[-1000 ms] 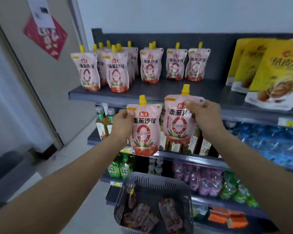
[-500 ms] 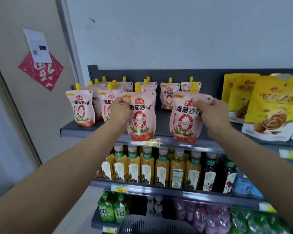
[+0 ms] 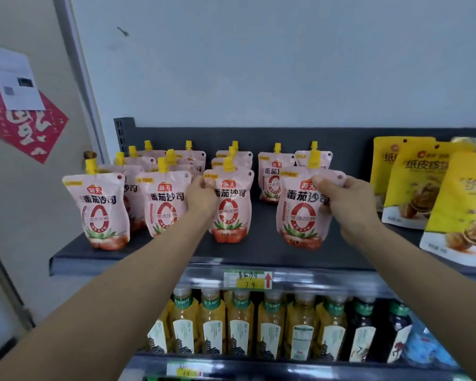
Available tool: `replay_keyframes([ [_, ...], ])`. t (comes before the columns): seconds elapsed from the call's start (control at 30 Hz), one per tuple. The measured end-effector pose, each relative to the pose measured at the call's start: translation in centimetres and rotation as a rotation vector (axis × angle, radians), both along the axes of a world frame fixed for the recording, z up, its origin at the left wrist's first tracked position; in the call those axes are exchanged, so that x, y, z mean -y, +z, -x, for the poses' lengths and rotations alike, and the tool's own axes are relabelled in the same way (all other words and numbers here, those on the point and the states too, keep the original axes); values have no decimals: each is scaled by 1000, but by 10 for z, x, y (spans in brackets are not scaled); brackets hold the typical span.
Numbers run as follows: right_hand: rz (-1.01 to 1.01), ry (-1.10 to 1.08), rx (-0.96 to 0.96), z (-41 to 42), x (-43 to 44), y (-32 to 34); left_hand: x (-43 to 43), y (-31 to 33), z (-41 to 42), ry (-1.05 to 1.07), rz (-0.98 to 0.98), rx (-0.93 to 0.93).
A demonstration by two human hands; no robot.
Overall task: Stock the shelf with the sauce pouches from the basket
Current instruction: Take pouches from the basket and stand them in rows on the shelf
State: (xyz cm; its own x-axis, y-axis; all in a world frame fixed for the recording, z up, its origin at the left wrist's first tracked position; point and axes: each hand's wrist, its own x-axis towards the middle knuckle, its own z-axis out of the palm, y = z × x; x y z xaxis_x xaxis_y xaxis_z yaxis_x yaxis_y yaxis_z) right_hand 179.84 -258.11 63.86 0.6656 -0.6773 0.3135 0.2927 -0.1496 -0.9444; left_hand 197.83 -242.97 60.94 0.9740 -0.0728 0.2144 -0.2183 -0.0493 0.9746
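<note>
Two pink sauce pouches with yellow spouts stand upright on the dark top shelf (image 3: 259, 251), each held by one hand. My left hand (image 3: 201, 198) grips the upper left corner of the middle pouch (image 3: 232, 210). My right hand (image 3: 344, 204) pinches the top right of the other pouch (image 3: 300, 213), whose base rests near the shelf's front. Several more identical pouches (image 3: 96, 210) stand in rows to the left and behind. The basket is out of view.
Yellow walnut snack bags (image 3: 462, 204) lean on the right end of the top shelf. Under it a price tag (image 3: 248, 280) and a row of yellow drink bottles (image 3: 239, 325). A door with a red paper decoration (image 3: 25, 127) is at left.
Both hands have carried their pouches up from below shelf level and forward onto the top shelf, where they now stand. The view has tilted up, so the basket has left the frame.
</note>
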Motion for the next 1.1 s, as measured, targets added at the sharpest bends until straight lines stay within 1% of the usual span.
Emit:
replay_keyframes([
  [0.17,0,8,-40,-16,3,-7,9,-1,-13,52,-28,-24],
  [0.33,20,6,-63,-26,3,-10,17,-1,-22,60,5,-52],
  [0.4,21,4,-73,-28,2,-11,17,0,-24,46,28,-56],
  [0.63,22,25,-94,-26,-4,-12,14,3,-17,10,7,-101],
  [0.73,19,42,-93,-24,-8,-12,11,5,-14,-45,-1,-134],
  [0.8,20,57,-89,-23,-12,-11,10,6,-11,-76,-44,-153],
  [0.87,15,74,-83,-22,-15,-9,9,7,-7,-100,-161,-143],
  [0.93,17,90,-80,-22,-20,-7,6,13,5,-129,-234,-113],
  [1.03,6,116,-71,-25,-28,-4,-1,19,14,-160,-290,-71],
  [1.1,-3,133,-71,-29,-33,-4,-6,22,13,-224,-277,-55],
])
